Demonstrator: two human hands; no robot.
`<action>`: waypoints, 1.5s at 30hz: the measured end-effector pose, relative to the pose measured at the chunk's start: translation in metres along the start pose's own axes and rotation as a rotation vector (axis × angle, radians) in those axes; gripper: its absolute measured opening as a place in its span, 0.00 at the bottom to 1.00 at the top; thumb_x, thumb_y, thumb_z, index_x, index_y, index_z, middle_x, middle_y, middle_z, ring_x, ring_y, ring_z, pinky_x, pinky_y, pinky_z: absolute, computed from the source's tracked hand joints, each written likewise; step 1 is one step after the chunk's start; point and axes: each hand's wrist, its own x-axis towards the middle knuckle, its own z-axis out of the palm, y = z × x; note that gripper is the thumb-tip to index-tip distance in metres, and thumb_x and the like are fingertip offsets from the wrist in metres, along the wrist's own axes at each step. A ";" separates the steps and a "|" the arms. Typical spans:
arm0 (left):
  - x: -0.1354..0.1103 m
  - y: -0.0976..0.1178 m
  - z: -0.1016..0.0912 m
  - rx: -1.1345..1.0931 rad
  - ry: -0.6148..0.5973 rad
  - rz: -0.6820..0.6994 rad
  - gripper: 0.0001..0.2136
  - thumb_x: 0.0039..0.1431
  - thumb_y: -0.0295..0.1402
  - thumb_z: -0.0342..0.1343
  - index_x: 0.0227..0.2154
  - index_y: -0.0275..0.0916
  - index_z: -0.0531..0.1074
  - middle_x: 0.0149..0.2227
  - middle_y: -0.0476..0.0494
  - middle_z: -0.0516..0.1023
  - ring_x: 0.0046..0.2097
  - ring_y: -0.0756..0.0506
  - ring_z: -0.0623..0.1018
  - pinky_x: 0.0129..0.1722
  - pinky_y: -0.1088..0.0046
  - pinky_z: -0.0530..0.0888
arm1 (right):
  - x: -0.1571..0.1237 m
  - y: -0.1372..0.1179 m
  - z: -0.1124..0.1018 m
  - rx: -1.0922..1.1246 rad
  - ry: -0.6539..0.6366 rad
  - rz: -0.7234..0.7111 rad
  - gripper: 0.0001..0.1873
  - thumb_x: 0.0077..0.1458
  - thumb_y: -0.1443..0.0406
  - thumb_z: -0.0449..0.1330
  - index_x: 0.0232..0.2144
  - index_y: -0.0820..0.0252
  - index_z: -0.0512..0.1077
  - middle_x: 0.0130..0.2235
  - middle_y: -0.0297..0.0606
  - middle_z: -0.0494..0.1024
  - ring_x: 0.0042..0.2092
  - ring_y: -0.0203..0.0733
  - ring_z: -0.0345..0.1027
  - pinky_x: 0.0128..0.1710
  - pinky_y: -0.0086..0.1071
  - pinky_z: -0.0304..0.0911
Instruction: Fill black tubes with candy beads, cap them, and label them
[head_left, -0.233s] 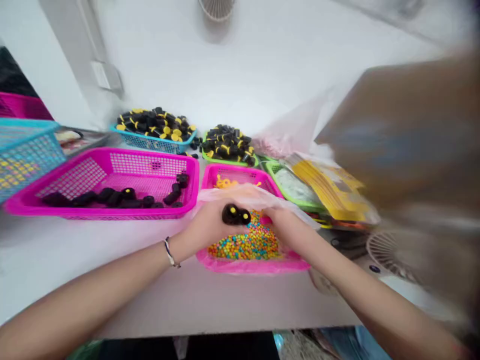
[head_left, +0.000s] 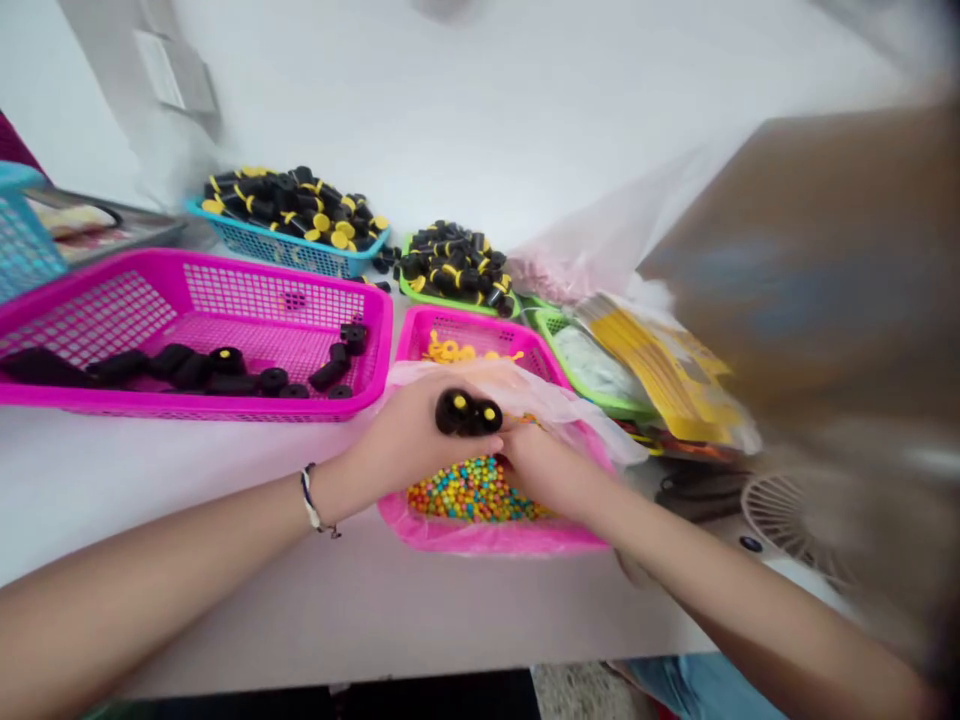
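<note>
Closer together now than a moment ago, the left hand (head_left: 416,440) and right hand (head_left: 551,470) meet above a pink basket (head_left: 487,540) of colourful beads (head_left: 472,490), against a clear plastic bag (head_left: 547,400). Black yellow-ended cylinders (head_left: 465,412) sit clenched in the left hand's fingers; the right hand's grip cannot be told.

No readable text — markings on the yellow packet (head_left: 660,365) too blurred.
</note>
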 end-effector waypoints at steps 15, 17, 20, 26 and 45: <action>0.000 0.001 -0.003 0.027 -0.099 0.069 0.10 0.55 0.35 0.64 0.40 0.43 0.77 0.44 0.53 0.82 0.49 0.45 0.79 0.48 0.71 0.73 | -0.008 0.008 -0.014 0.505 -0.070 -0.044 0.04 0.49 0.68 0.63 0.31 0.59 0.77 0.33 0.33 0.81 0.37 0.42 0.74 0.38 0.32 0.66; 0.000 0.001 -0.002 0.038 -0.094 0.073 0.10 0.55 0.35 0.64 0.40 0.42 0.77 0.44 0.53 0.82 0.49 0.44 0.79 0.48 0.71 0.73 | -0.013 0.011 -0.018 0.560 -0.044 -0.008 0.09 0.51 0.60 0.66 0.34 0.59 0.78 0.35 0.35 0.81 0.38 0.42 0.75 0.40 0.34 0.68; -0.001 0.002 -0.002 0.079 -0.084 0.068 0.09 0.55 0.34 0.65 0.40 0.42 0.78 0.44 0.51 0.82 0.49 0.43 0.79 0.49 0.69 0.73 | -0.023 0.015 -0.026 0.633 -0.006 0.025 0.15 0.51 0.56 0.68 0.39 0.57 0.78 0.40 0.37 0.82 0.42 0.43 0.76 0.44 0.36 0.70; -0.002 0.000 0.000 0.084 -0.243 0.081 0.13 0.54 0.33 0.65 0.44 0.46 0.78 0.46 0.52 0.83 0.49 0.43 0.80 0.46 0.69 0.74 | -0.034 0.014 -0.046 0.860 0.028 0.127 0.15 0.48 0.60 0.70 0.40 0.56 0.78 0.42 0.38 0.82 0.42 0.42 0.77 0.41 0.34 0.72; -0.003 0.000 0.001 0.091 -0.308 0.025 0.15 0.53 0.35 0.66 0.44 0.45 0.77 0.44 0.50 0.83 0.46 0.41 0.80 0.44 0.65 0.74 | -0.024 -0.011 -0.075 0.534 0.134 -0.049 0.13 0.52 0.64 0.64 0.41 0.51 0.81 0.41 0.39 0.76 0.38 0.39 0.73 0.33 0.30 0.71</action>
